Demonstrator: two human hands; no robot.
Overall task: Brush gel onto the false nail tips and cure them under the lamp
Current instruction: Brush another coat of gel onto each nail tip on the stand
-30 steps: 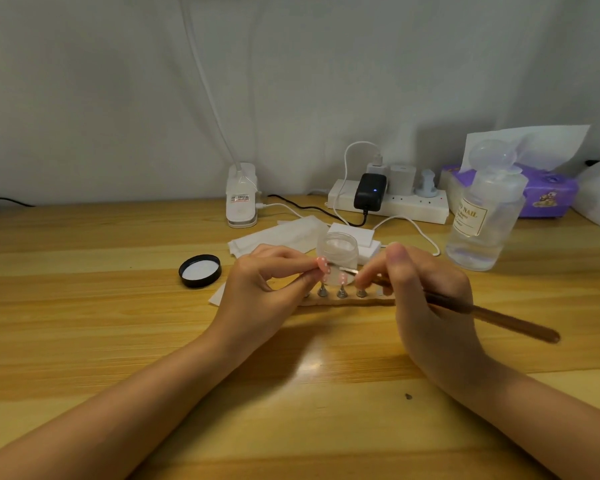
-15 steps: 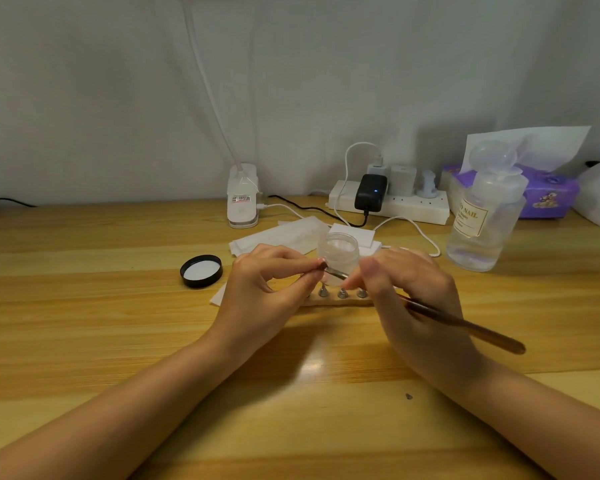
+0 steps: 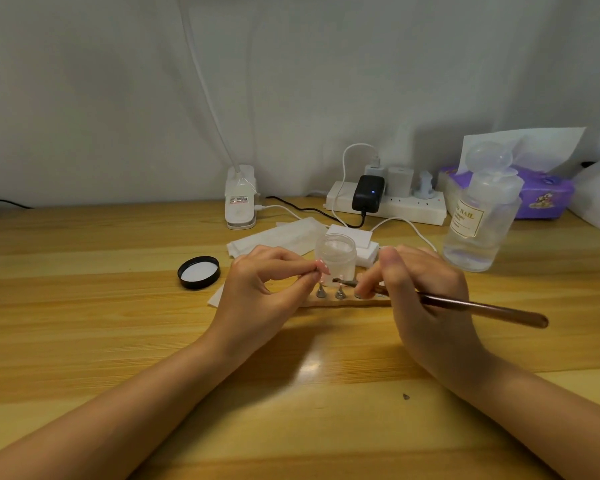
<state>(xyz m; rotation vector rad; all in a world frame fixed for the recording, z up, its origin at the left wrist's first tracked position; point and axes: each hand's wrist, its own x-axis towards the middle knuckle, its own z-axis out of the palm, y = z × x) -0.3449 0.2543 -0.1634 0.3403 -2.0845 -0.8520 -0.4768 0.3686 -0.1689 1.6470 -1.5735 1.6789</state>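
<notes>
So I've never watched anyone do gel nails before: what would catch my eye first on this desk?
Mid-desk, the left hand pinches a pink false nail tip while the right hand holds a brown brush, its bristles pointing at that tip. Just behind them stands an open clear jar, its black lid lying to the left. At the right, a clear pump bottle stands tall.

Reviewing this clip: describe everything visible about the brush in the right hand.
The long slim brown brush has a glossy, metallic-looking handle with a rounded end pointing right, over the wooden table. It lies nearly level, tilting slightly up toward its dark bristle tip, which points left. The right hand pinches it near the front. The tip hovers just in front of the small clear open jar, close to the left hand's fingertips; whether it touches a nail tip cannot be told.
</notes>
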